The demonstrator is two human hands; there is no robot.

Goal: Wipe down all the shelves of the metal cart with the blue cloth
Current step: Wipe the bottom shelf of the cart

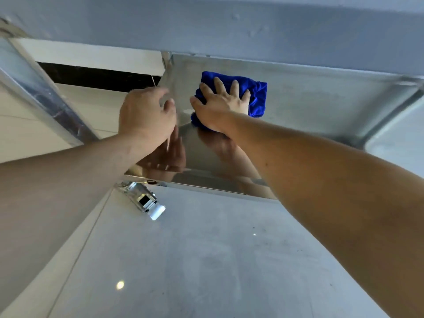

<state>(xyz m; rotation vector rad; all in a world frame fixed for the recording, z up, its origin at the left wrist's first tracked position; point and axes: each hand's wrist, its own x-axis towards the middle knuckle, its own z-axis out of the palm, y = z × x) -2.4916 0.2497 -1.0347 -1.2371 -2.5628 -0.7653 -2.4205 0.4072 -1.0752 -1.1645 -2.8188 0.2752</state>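
left hand (146, 113) fingers perhaps hidden; blurred

The right hand (221, 104) lay flat, fingers spread, on the blue cloth (257, 95), pressing it onto the lower shelf (309, 111) of the metal cart. Left of the cloth, the left hand (146, 115) curled round the shelf's raised side edge. A caster wheel (143, 199) showed below the shelf's near corner, above the pale floor tiles (183, 260).

We see the blue cloth (257, 97) bunched flat on the metal cart (321, 106)'s shiny lower shelf, near its far left corner, under another shelf.
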